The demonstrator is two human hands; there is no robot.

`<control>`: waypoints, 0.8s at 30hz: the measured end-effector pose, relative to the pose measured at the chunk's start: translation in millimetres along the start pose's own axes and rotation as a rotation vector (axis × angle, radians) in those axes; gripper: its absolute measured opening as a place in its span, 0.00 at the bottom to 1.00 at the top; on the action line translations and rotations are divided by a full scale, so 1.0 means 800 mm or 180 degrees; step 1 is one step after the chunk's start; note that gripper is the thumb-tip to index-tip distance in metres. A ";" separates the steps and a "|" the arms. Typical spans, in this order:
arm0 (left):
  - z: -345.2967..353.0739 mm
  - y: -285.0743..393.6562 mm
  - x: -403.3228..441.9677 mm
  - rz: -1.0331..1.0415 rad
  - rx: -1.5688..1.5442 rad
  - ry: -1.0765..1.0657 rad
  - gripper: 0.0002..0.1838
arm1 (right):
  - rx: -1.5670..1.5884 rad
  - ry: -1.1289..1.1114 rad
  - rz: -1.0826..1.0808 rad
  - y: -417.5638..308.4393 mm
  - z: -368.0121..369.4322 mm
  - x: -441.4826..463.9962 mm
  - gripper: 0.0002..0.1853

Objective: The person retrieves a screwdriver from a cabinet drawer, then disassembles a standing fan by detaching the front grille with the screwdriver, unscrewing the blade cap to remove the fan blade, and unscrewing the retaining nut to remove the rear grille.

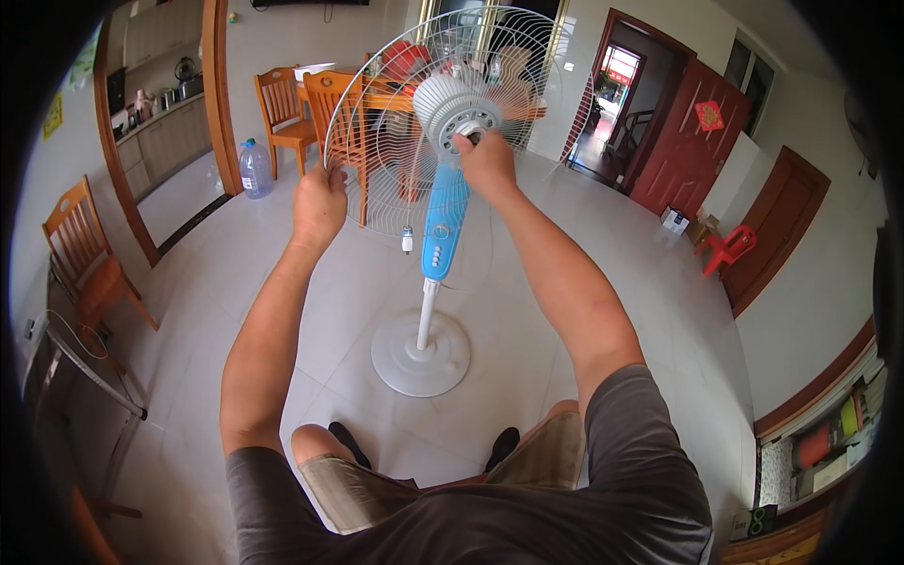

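Observation:
A standing fan with a blue post (444, 221) and a round grey base (420, 354) stands upright before me. Its wire grille (377, 202) is fitted around the grey motor head, and no blades show in front. At the grille's left rim, my left hand (320, 201) is closed around the wire edge. My right hand (488, 163) is closed at the centre of the head, its fingers pinching a white ring nut (470, 130) at the hub. The fingertips partly cover that nut. A white plug (408, 239) hangs beside the post.
Wooden chairs (282, 118) and a dining table (386, 94) stand behind the fan. A large water bottle (255, 169) sits by the kitchen doorway. On the right are a red plastic chair (730, 250) and small boxes (674, 220). Another wooden chair (94, 254) is at left.

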State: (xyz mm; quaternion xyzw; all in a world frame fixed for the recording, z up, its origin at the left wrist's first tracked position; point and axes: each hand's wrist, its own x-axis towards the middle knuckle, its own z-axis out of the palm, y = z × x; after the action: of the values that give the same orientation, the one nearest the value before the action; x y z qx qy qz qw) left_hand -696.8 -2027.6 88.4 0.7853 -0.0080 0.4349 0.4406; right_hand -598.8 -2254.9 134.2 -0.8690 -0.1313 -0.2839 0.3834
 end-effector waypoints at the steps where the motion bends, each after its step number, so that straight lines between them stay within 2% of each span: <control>1: -0.001 0.001 0.000 0.0013 0.0003 0.0004 0.11 | -0.0162 0.0189 -0.0160 -0.008 -0.004 -0.011 0.27; 4: -0.002 0.003 0.002 0.0007 0.0031 0.0007 0.10 | -0.0679 0.0433 -0.0632 -0.008 -0.003 -0.020 0.26; 7: -0.005 -0.001 0.005 -0.0069 0.0142 -0.0040 0.12 | -0.0892 0.0848 -0.2010 0.014 -0.010 -0.028 0.29; 9: -0.007 -0.005 0.006 -0.0070 0.0248 -0.0162 0.15 | -0.0369 0.0826 -0.2266 0.022 -0.018 -0.032 0.30; 10: -0.007 -0.006 0.006 -0.0076 0.0195 -0.0112 0.13 | -0.0111 0.0810 -0.2389 0.023 -0.020 -0.033 0.31; 13: -0.003 -0.001 0.003 -0.0105 -0.0027 -0.0007 0.10 | 0.0311 0.0970 -0.0864 0.008 -0.011 -0.036 0.30; 16: -0.002 0.007 0.000 -0.0118 -0.0204 0.0009 0.11 | 0.0221 -0.0309 0.0355 -0.006 -0.028 -0.009 0.29; 19: -0.003 0.004 0.000 -0.0127 -0.0092 -0.0026 0.11 | 0.0166 -0.0004 -0.0205 -0.011 -0.029 -0.014 0.29; 22: -0.004 -0.002 0.001 -0.0150 -0.0081 -0.0056 0.11 | -0.0103 0.0993 -0.1813 0.007 -0.017 -0.017 0.28; 24: -0.003 -0.005 0.000 -0.0145 -0.0156 -0.0037 0.11 | 0.0242 0.1256 -0.1614 0.017 -0.011 -0.023 0.27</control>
State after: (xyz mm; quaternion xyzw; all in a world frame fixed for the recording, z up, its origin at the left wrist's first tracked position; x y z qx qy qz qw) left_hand -697.0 -2023.8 86.3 0.7768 -0.0033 0.4197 0.4694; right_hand -610.8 -2270.6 120.0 -0.7219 -0.2773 -0.5283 0.3506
